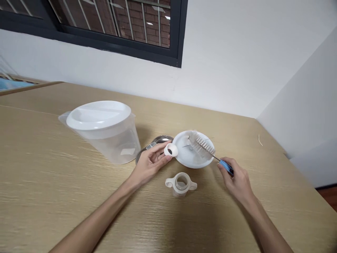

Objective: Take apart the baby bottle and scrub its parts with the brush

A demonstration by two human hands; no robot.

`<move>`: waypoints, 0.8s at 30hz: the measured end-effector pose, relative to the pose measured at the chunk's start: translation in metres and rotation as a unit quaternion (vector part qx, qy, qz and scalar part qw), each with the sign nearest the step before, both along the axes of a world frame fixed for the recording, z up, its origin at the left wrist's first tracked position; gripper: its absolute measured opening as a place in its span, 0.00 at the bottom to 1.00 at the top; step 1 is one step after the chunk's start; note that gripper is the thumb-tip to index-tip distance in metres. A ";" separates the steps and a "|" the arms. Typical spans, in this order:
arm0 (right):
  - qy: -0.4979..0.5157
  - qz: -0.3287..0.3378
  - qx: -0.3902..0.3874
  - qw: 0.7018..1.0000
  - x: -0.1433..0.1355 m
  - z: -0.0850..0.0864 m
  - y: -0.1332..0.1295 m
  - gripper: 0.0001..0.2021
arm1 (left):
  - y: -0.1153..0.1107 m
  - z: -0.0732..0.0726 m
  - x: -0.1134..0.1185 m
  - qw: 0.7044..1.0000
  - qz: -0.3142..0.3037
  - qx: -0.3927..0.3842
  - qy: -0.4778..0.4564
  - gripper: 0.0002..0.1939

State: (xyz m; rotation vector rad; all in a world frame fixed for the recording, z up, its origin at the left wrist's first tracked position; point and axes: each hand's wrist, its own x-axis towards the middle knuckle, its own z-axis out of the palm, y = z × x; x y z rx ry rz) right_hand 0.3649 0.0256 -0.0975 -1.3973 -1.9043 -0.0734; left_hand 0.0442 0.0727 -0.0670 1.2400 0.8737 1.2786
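Observation:
My left hand [149,162] pinches a white bottle cap [171,150] by its rim, the round opening turned toward me. A small clear piece [151,145] shows behind its fingers; whether it belongs to the cap I cannot tell. In my right hand [238,179] is a bottle brush [202,146], gripped by its blue handle. Its pale bristles hang over a white bowl [193,165], apart from the cap. Nearer to me, between both hands, a small clear bottle [181,184] with two side handles stands upright, its mouth uncovered.
A translucent pitcher [105,137] with a white lid stands at the left. Metal dishes or lids [162,138] lie behind my left hand, partly hidden. A thin pale strip [260,140] rests on the wooden table [79,211] at the right. The wall [223,70] rises behind.

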 end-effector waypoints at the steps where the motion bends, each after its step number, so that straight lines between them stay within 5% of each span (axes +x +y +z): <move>1: 0.014 -0.005 0.000 1.000 -0.002 0.000 -0.001 0.10 | 0.000 0.000 0.000 1.000 0.001 -0.005 -0.004 0.29; 8: 0.009 0.101 -0.043 0.994 -0.013 -0.002 -0.004 0.11 | 0.001 -0.007 -0.001 0.998 0.011 -0.045 -0.034 0.34; 15: 0.007 0.029 -0.002 1.000 -0.003 -0.005 0.001 0.08 | 0.002 -0.010 -0.002 0.998 -0.005 -0.052 -0.036 0.29; 21: 0.004 0.104 -0.006 0.995 -0.011 -0.003 -0.003 0.11 | 0.003 -0.013 -0.002 0.995 -0.044 -0.064 -0.067 0.26; 24: -0.016 0.070 0.012 0.997 -0.005 -0.003 0.000 0.09 | 0.004 -0.016 -0.002 0.992 -0.056 -0.083 -0.081 0.25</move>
